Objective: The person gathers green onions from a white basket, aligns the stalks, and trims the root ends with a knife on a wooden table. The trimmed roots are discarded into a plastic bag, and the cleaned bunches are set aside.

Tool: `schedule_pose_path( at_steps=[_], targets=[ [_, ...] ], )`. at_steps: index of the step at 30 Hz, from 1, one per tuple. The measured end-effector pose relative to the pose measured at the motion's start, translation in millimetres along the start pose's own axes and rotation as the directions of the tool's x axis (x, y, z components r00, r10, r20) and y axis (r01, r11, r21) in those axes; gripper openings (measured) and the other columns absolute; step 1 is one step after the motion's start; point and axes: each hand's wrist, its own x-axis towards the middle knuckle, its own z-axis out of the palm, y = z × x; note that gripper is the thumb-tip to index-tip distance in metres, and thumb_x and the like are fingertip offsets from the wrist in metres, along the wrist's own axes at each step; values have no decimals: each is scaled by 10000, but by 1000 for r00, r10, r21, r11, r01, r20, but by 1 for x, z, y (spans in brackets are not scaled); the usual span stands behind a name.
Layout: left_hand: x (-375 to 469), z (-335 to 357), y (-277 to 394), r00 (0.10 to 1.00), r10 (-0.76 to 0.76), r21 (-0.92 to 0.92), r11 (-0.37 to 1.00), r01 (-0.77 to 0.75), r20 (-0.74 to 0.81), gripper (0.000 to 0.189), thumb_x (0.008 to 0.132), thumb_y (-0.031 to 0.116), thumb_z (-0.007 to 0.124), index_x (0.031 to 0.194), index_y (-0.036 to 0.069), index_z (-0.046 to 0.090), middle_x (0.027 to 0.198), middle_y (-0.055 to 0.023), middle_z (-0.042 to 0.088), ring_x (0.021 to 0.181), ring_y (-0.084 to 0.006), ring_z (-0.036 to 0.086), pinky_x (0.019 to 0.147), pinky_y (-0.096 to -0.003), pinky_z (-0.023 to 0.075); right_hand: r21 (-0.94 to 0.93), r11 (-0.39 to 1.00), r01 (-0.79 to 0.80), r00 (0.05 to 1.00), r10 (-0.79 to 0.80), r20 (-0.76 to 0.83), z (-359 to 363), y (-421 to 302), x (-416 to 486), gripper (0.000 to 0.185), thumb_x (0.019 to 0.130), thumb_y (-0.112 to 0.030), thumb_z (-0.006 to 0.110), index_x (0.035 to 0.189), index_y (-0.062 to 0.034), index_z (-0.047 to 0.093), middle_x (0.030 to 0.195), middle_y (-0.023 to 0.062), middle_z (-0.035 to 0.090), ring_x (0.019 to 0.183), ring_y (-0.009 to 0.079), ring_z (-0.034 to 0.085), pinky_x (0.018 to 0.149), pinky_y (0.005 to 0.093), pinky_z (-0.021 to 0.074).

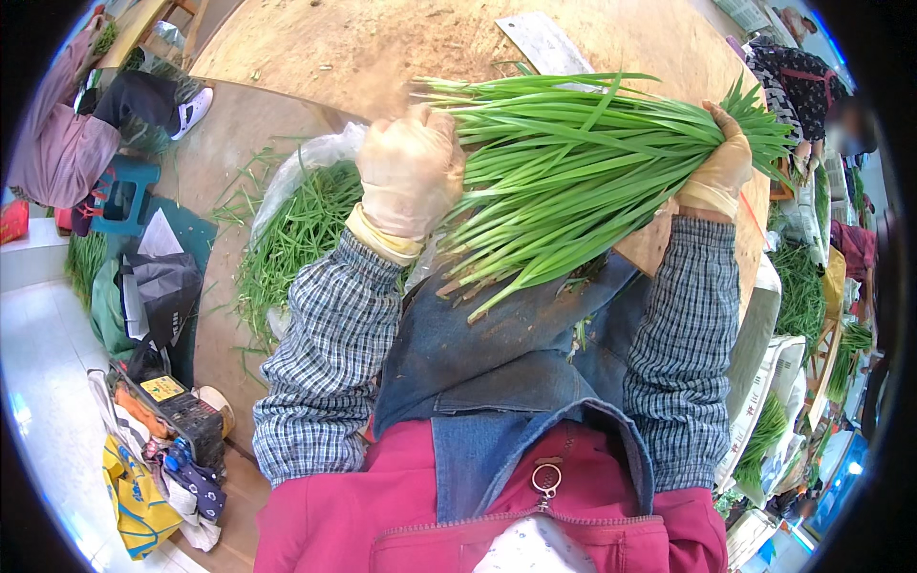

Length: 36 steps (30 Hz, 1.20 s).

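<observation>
A large bunch of long green leafy stalks, seemingly garlic chives (573, 165), lies fanned out over the wooden table's edge and above my lap. My right hand (720, 161), in a pale glove, grips the leafy end. At the root end, my left hand (412, 172), gloved too and slightly blurred, is curled like a fist against the stalks; whether its fingers pinch any of them is hidden. Behind the bunch, a flat metal blade or plate (544, 43) rests on the table (322, 43). Loose soil is scattered on the wood.
Left of my lap, a clear plastic bag (304, 161) holds cut green trimmings (301, 222). A blue plastic stool (129, 193), bags and a crate stand further left, near a seated person (79, 136). White sacks (759, 401) with greens line the right, with other people beyond.
</observation>
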Motion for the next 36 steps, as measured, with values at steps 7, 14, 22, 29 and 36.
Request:
schedule_pose_path(
  at_steps=[7, 14, 22, 29, 36],
  targets=[
    [-44, -31, -50, 950, -262, 144, 947, 287, -167, 42, 784, 93, 623, 767, 61, 601, 715, -120, 602, 585, -257, 587, 545, -351, 478, -18, 999, 28, 999, -28, -20, -1, -1, 3, 96, 715, 5, 666, 781, 65, 630, 757, 119, 622, 589, 232, 609, 563, 324, 537],
    [-72, -93, -75, 887, -417, 144, 883, 447, -200, 47, 829, 93, 640, 839, 49, 653, 695, -96, 602, 621, -258, 574, 608, -348, 460, 194, 977, -93, 934, 18, 357, -15, -7, 11, 155, 804, -59, 607, 914, 50, 622, 729, 77, 588, 654, 187, 564, 591, 292, 490],
    [-42, -92, -29, 678, -722, -665, 439, 604, 139, 121, 850, 43, 648, 959, -5, 666, 885, -24, 638, 736, -99, 556, 709, -221, 446, 332, 912, -241, 621, -118, 775, -10, -23, 5, 208, 831, -140, 610, 966, 18, 604, 690, 33, 527, 658, 152, 442, 589, 308, 412],
    [-46, -97, 30, 921, -387, -580, 760, 292, -43, 222, 716, -70, 680, 917, 26, 675, 770, -78, 612, 703, -207, 597, 683, -297, 482, 318, 927, -201, 792, -38, 609, -16, -14, 7, 213, 819, -115, 606, 975, 29, 584, 709, 48, 551, 694, 188, 509, 610, 353, 465],
    [-53, -68, 55, 979, -199, -202, 958, 205, 49, 159, 711, 115, 702, 861, 86, 658, 720, -48, 565, 687, -242, 563, 631, -366, 439, 270, 949, -160, 850, -7, 526, -16, -13, 9, 160, 841, -76, 559, 949, 42, 563, 710, 42, 531, 684, 176, 505, 650, 307, 452]
  ],
)
